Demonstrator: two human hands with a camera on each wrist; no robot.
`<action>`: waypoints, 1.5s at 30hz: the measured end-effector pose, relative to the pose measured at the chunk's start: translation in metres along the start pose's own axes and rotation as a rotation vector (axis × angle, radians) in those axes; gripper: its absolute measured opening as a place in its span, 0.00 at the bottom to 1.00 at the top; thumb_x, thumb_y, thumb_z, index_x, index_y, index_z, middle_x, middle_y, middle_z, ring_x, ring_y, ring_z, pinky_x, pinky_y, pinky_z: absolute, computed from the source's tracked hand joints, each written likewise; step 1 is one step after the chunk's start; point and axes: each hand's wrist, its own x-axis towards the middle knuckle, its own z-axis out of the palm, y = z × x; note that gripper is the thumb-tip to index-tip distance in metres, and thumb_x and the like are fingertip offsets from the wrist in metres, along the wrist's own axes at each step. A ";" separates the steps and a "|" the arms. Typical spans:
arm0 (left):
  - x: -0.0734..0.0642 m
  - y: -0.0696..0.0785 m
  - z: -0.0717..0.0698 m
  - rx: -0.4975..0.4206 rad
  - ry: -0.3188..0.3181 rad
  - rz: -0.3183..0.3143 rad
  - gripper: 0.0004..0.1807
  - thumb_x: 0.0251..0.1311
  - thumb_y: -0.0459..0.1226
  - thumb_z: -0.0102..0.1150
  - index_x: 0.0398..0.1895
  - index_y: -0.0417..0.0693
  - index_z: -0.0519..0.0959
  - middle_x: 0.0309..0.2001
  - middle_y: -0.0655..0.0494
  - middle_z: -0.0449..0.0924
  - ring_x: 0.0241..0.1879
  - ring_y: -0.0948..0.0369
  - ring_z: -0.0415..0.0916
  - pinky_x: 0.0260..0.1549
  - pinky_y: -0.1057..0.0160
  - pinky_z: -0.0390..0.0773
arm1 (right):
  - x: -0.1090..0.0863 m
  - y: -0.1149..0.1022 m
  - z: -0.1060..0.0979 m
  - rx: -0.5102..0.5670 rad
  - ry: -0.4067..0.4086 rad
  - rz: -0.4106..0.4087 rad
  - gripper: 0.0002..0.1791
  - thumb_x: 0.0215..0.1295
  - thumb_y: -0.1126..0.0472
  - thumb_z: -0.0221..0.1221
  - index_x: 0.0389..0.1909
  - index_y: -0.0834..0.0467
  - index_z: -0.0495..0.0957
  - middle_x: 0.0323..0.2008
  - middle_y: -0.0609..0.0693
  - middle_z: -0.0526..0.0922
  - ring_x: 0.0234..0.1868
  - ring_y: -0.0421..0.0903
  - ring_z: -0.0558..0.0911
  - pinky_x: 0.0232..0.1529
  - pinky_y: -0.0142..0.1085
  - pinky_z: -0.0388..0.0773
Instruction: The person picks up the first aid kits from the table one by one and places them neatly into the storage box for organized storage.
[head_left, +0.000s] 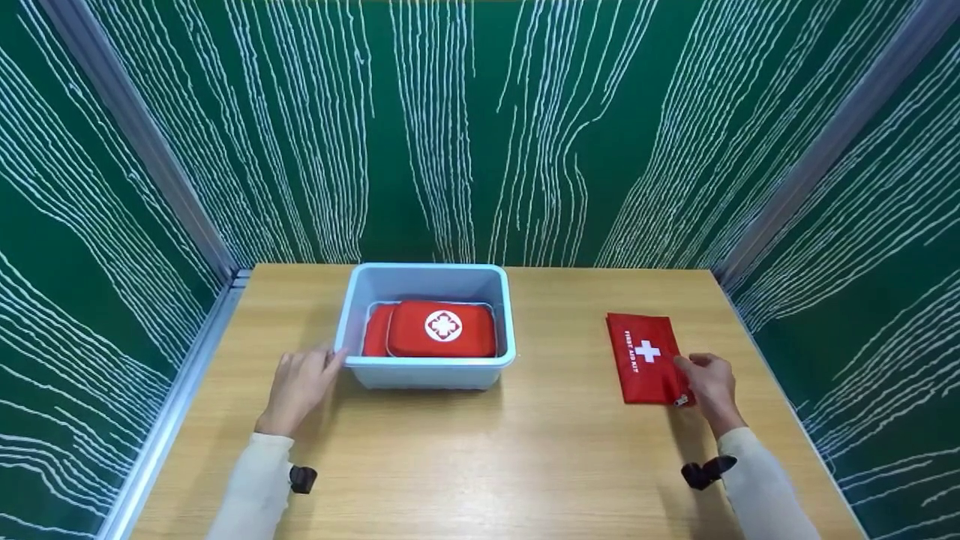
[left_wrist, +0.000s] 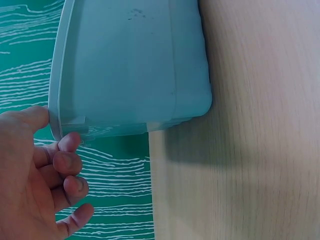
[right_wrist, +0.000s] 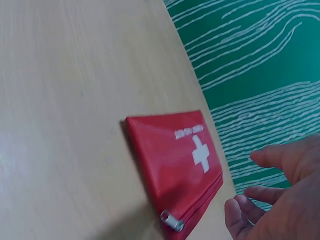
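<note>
A light blue-grey plastic bin [head_left: 427, 377] stands on the table, left of the middle. My left hand [head_left: 300, 386] pinches its near left rim between thumb and index finger; in the left wrist view the other fingers of that hand [left_wrist: 35, 175] are loosely bent below. Inside the bin, a red first aid case [head_left: 409, 330] with a white cross emblem partly covers another red item [head_left: 376, 334]. To the right lies a flat red first aid pouch [head_left: 637, 386] with a zipper. Beside its right edge is my right hand [head_left: 711, 386], fingers parted; the right wrist view shows them apart from the pouch [right_wrist: 170, 165].
The wooden table [head_left: 450, 465] ends at a green wall [head_left: 480, 150] with white wavy lines behind it. Similar green panels [head_left: 67, 187] stand at both sides, with metal frame posts [head_left: 150, 142] at the corners. Dark wrist cameras [head_left: 302, 480] sit on both sleeves.
</note>
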 end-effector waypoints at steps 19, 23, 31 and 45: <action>0.000 -0.003 0.000 0.007 0.015 0.017 0.20 0.71 0.49 0.50 0.22 0.50 0.69 0.17 0.57 0.64 0.22 0.57 0.61 0.38 0.56 0.59 | -0.002 0.041 0.008 -0.044 0.016 0.105 0.37 0.69 0.50 0.57 0.67 0.71 0.58 0.62 0.68 0.67 0.57 0.61 0.68 0.60 0.51 0.67; -0.001 -0.003 0.000 -0.003 0.004 0.007 0.20 0.71 0.50 0.50 0.23 0.49 0.70 0.18 0.56 0.65 0.23 0.57 0.62 0.39 0.55 0.59 | -0.002 0.046 0.013 -0.077 0.062 0.091 0.34 0.68 0.51 0.58 0.64 0.71 0.62 0.60 0.68 0.70 0.54 0.61 0.70 0.54 0.46 0.70; -0.001 -0.001 0.000 0.003 0.027 0.026 0.20 0.71 0.49 0.50 0.22 0.49 0.69 0.17 0.57 0.64 0.21 0.58 0.61 0.36 0.58 0.57 | 0.000 0.049 0.017 -0.170 0.124 0.072 0.30 0.66 0.54 0.61 0.58 0.74 0.69 0.56 0.71 0.72 0.52 0.62 0.70 0.51 0.47 0.71; -0.001 0.000 -0.001 0.010 0.023 0.025 0.19 0.71 0.48 0.50 0.23 0.49 0.69 0.18 0.57 0.65 0.22 0.58 0.61 0.35 0.58 0.57 | 0.002 0.049 0.021 -0.035 0.094 0.122 0.24 0.68 0.59 0.58 0.56 0.71 0.65 0.55 0.69 0.70 0.52 0.61 0.67 0.51 0.46 0.71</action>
